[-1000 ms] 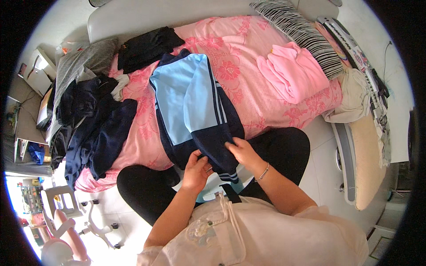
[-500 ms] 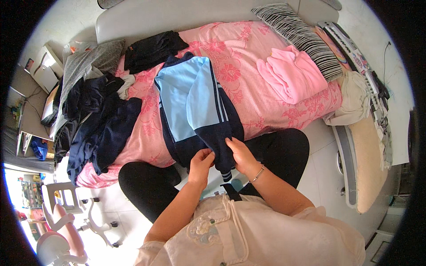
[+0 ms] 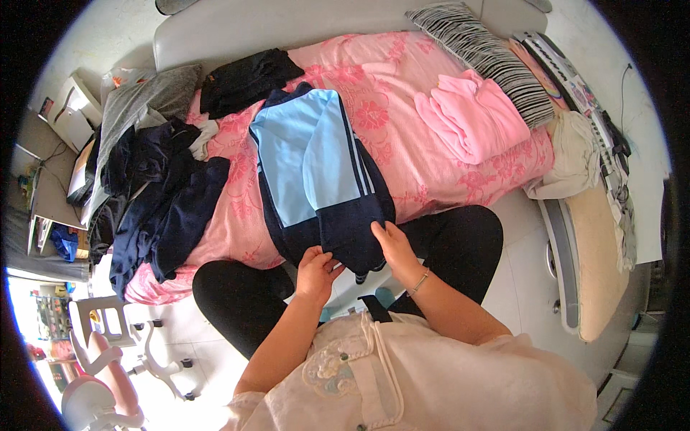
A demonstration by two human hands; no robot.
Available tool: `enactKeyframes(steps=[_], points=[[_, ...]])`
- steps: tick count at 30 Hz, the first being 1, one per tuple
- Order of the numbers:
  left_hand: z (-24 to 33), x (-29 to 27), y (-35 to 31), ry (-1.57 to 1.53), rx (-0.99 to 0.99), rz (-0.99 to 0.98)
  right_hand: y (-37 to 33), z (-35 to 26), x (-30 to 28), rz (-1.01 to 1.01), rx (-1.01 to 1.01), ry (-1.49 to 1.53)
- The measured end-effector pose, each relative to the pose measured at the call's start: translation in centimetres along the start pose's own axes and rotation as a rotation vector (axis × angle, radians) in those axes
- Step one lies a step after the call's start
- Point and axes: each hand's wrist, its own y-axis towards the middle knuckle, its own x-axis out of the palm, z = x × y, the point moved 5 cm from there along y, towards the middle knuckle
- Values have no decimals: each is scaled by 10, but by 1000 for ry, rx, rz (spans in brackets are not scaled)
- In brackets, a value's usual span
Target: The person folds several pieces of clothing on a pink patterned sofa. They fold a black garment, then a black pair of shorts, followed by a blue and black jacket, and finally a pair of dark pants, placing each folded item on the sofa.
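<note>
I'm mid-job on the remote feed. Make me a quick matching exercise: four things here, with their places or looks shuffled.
1. Blue-and-navy top
2. Pink garment
3. Striped cushion
4. Black garment

A. Black and white, at the upper right of the pink bedcover
B. Held at its near end by the left hand and right hand
C. Toward the far side, left of the top's collar end
D. Bundled on the near side of the cushion

Pairs: 1-B, 2-D, 3-A, 4-C
</note>
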Motion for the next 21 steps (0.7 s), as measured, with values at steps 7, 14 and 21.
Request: enactKeyframes(steps=[7,14,21], points=[[-6,0,9,15,28,-25,-13,19,-1,-190,-28,-43],[2,6,7,273,81,76,-8,21,-8,42,-203,-428],[-18,26,-17,346,-198,-31,-3,26,-1,73,-324,-307]])
